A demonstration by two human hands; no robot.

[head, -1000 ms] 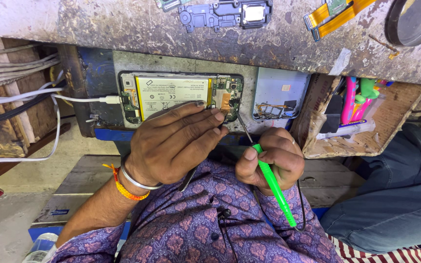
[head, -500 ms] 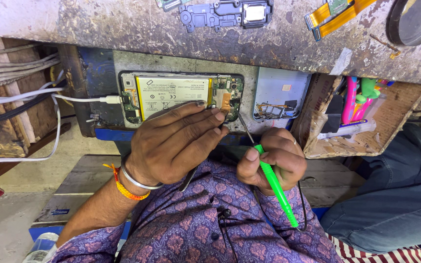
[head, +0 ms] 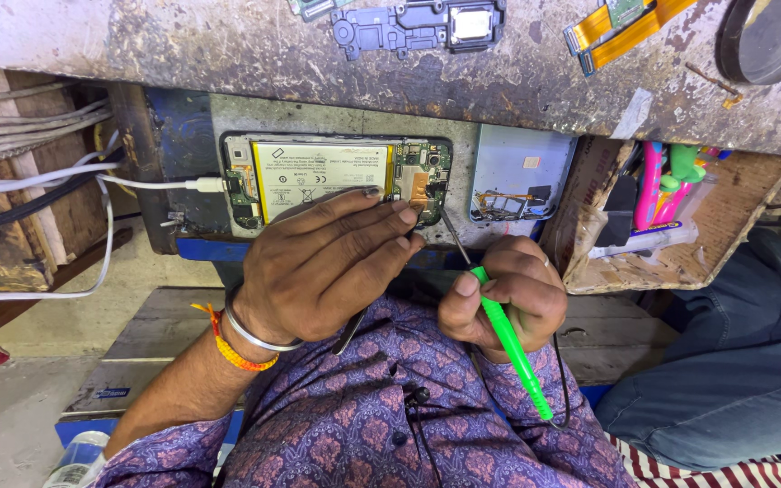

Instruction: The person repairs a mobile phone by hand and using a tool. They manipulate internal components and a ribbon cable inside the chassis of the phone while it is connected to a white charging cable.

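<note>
Lying in tray [head: 725,262]: pink tools [head: 651,185]

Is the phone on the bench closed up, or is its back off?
Open. The phone lies back-off: its battery and green circuit boards show, and the left hand rests on its lower edge.

The right hand [head: 502,298] has tilted the green tool [head: 510,342] slightly more upright.

grey phone back cover [head: 522,172] on bench; orange flex cables [head: 621,27] up top; pink/green tools [head: 666,185] in wooden tray [head: 680,267].
</note>
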